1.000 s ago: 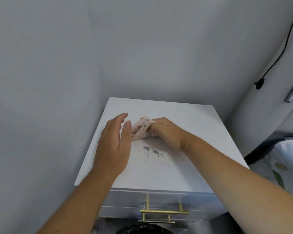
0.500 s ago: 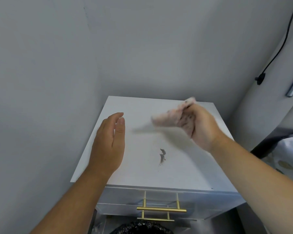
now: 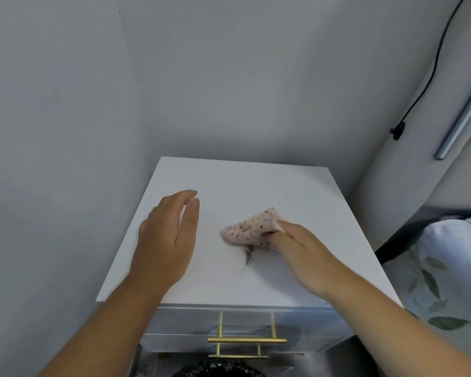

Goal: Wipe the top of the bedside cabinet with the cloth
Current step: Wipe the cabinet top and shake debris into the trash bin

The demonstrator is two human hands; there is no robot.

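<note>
Head view takes in a corner of plain grey walls (image 3: 229, 77), matte and smooth, meeting just behind the bedside cabinet (image 3: 256, 180). The cabinet is a white box with a flat, square, smooth top and crisp straight edges; its left edge runs close along the left wall, its back edge sits near the rear wall, and its right edge leaves a narrow dark gap before the bed. The back half of the top lies bare, as does the front strip near the drawer edge. To the right, bedding (image 3: 441, 273) printed with green leaves looks soft and rumpled, well apart from the hands. The drawer front below is glossy and reflective, with slim brass bar handles (image 3: 246, 340) of round section.

The left hand (image 3: 166, 240) rests edge-down on the left part of the top, fingers straight and together, thumb alongside, holding nothing; its palm faces the centre like a barrier. The right hand (image 3: 299, 254) is closed on the cloth (image 3: 249, 229), pressing it to the surface right of centre, well apart from the left hand. The cloth is pale pink with small dark and red speckles, soft and bunched into a rough wedge that points left from the fingers.

A thin black cable (image 3: 430, 72) hangs down the right wall to a small plug. Just below the cloth's lower edge, touching it, is a small dark grey smear of dirt (image 3: 248, 255), tapering toward the front with a few loose specks.
</note>
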